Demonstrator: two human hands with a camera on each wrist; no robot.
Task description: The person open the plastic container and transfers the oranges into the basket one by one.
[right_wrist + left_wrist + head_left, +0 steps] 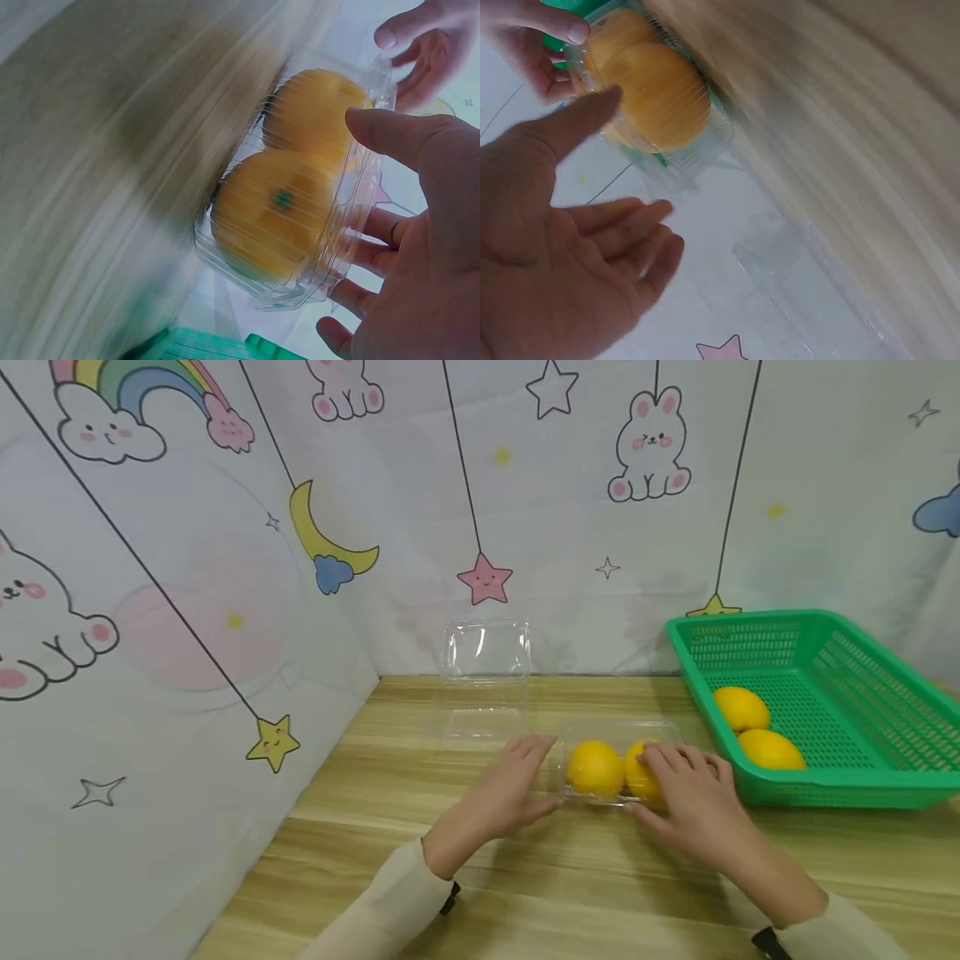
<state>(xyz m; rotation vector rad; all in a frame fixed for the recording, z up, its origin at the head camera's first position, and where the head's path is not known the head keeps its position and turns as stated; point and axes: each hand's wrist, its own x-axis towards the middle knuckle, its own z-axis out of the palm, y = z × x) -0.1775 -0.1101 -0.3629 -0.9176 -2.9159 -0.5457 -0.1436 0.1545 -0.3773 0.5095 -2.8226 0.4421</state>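
On the counter (480, 860), a clear clamshell box (615, 768) of two oranges (595, 767) is touched by both hands, left hand (502, 793) and right hand (686, 797), fingers relaxed, nothing clenched.

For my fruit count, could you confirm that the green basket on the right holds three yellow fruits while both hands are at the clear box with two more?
Not quite: the head view shows two yellow fruits in the green basket, not three. The left hand and right hand are indeed at the clear box with two more.
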